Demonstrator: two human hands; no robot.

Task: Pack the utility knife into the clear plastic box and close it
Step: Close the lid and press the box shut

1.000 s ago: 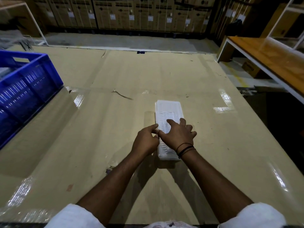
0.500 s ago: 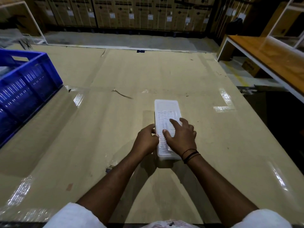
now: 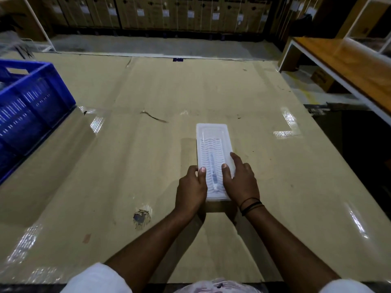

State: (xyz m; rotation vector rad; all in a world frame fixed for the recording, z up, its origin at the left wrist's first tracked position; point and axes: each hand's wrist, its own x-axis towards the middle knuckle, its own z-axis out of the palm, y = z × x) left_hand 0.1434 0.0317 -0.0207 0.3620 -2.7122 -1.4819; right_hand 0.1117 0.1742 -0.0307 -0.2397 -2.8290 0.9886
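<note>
A long clear plastic box with a wavy ribbed lid lies flat on the cardboard-covered table, its length running away from me. Through the lid a slim utility knife shows faintly near the box's near end. My left hand grips the box's near left edge, thumb on top of the lid. My right hand holds the near right edge, thumb pressed on the lid and fingers spread along the side. The lid sits down on the box.
A blue plastic crate stands at the table's left edge. A wooden bench with a white frame is at the far right, past the table's edge. Stacked cardboard cartons line the back wall. A torn spot marks the cardboard near my left forearm.
My right hand slid off the top of the lid to the box's right edge. My left hand shifted from beside the box to grip its left edge. The knife now shows through the lid.
</note>
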